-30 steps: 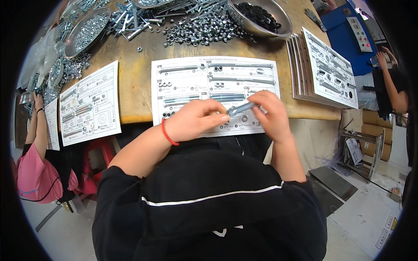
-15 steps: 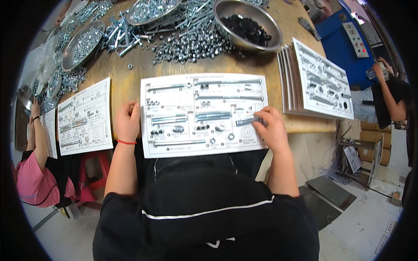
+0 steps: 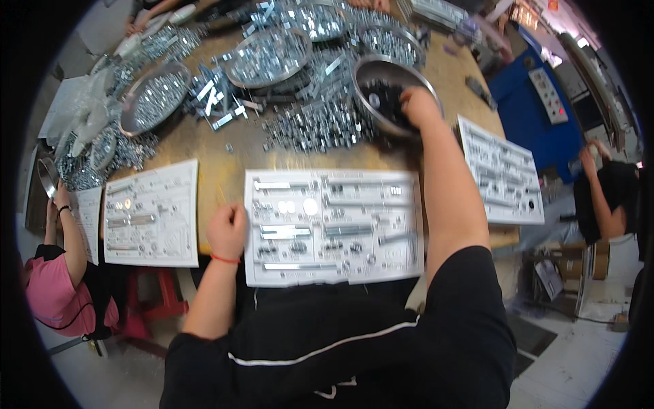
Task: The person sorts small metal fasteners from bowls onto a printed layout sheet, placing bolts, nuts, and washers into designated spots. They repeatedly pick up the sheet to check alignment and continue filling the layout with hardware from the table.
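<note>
My right hand [image 3: 420,107] reaches into a steel bowl [image 3: 362,71] of small black parts [image 3: 383,97], its fingertips blurred and partly hidden. Beside the left edge of a white printed sheet [image 3: 368,278] my left hand [image 3: 227,233] is closed, and what lies inside its curled fingers is hidden. Long bolts [image 3: 303,266], short thick bolts [image 3: 285,232], nuts and washers are laid out in rows on the sheet. At its right side lies a small grey metal piece [image 3: 396,238], close to my right forearm.
Loose nuts [image 3: 313,126] are heaped beyond the sheet, with bolts [image 3: 219,102] and dishes of hardware [image 3: 269,58] behind. Similar filled sheets stand left [image 3: 151,252] and, stacked, right [image 3: 507,211]. A co-worker in pink [image 3: 58,286] is at left; another person [image 3: 603,204] is at right.
My right hand has left the small metal piece on the sheet and moved forward into the steel bowl. My left hand stays closed beside the sheet. The whole view has shifted.
</note>
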Tool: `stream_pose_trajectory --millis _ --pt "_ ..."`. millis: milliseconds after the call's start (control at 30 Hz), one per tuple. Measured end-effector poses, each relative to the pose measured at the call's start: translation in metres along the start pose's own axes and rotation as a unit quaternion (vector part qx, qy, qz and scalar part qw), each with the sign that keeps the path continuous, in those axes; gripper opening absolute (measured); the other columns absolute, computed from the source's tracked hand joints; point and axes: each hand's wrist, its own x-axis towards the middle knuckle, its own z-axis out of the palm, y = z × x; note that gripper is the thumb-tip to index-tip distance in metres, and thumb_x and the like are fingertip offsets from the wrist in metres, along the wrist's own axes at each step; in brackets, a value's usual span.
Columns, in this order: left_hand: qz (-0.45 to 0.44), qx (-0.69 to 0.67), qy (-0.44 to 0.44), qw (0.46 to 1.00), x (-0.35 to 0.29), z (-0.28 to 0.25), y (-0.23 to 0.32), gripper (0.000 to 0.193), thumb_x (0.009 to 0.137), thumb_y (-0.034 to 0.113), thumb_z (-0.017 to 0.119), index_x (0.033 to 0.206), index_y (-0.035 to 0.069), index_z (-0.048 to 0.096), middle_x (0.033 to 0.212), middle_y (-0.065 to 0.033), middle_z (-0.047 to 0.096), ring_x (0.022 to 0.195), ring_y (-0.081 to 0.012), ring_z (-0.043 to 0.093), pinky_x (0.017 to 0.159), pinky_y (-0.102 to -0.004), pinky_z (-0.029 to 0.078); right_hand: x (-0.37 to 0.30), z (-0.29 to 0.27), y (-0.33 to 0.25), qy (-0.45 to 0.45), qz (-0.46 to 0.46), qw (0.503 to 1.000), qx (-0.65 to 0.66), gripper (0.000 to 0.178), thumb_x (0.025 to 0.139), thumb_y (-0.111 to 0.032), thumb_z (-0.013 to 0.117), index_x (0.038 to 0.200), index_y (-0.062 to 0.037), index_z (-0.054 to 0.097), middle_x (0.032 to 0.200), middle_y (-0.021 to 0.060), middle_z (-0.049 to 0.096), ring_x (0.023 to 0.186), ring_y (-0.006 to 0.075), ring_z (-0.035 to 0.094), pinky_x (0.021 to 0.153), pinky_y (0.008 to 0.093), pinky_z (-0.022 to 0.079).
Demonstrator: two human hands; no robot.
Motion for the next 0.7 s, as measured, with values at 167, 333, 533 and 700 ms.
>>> stream_pose_trajectory --millis 167,333,533,700 --pt "0.006 0.029 0.035 0.999 -0.006 -0.008 0.005 0.014 0.084 0.018 0.064 0.081 0.005 0.069 0.076 -0.0147 0.066 0.069 -0.0322 0.065 0.062 -0.0395 0.051 0.025 0.04 -0.021 -0.045 0.031 0.985 -0.163 0.021 0.079 -0.008 0.061 0.095 -0.0028 0.073 0.108 0.0202 0.068 0.101 0.0344 0.067 0.089 0.0424 0.054" --pt "-0.013 0.027 0.029 0.999 -0.003 -0.017 0.021 0.015 0.083 0.021 0.063 0.08 0.007 0.07 0.074 -0.0131 0.066 0.068 -0.0323 0.065 0.061 -0.0402 0.051 0.009 0.006 -0.05 -0.12 0.029 0.968 -0.218 0.027 0.079 -0.013 0.065 0.104 -0.006 0.071 0.116 0.0165 0.066 0.108 0.0316 0.064 0.09 0.0415 0.053" --pt "0.004 0.052 0.014 0.999 0.0 -0.001 0.019 0.018 0.084 0.022 0.063 0.079 0.006 0.069 0.07 -0.0131 0.066 0.065 -0.0322 0.064 0.062 -0.0392 0.051 0.007 0.004 -0.01 0.023 0.041 0.998 -0.038 0.021 0.082 -0.013 0.061 0.1 -0.0054 0.068 0.104 0.0208 0.067 0.098 0.038 0.064 0.083 0.0481 0.051" --pt "-0.02 -0.011 0.005 1.0 -0.003 0.0 -0.024 0.02 0.089 0.02 0.062 0.085 0.002 0.069 0.07 -0.0149 0.065 0.062 -0.0235 0.062 0.06 -0.0359 0.048 -0.069 -0.009 -0.058 0.201 -0.053 0.933 0.294 0.025 0.081 -0.011 0.071 0.104 -0.0023 0.067 0.085 0.0151 0.068 0.08 0.0257 0.066 0.075 0.0346 0.051"
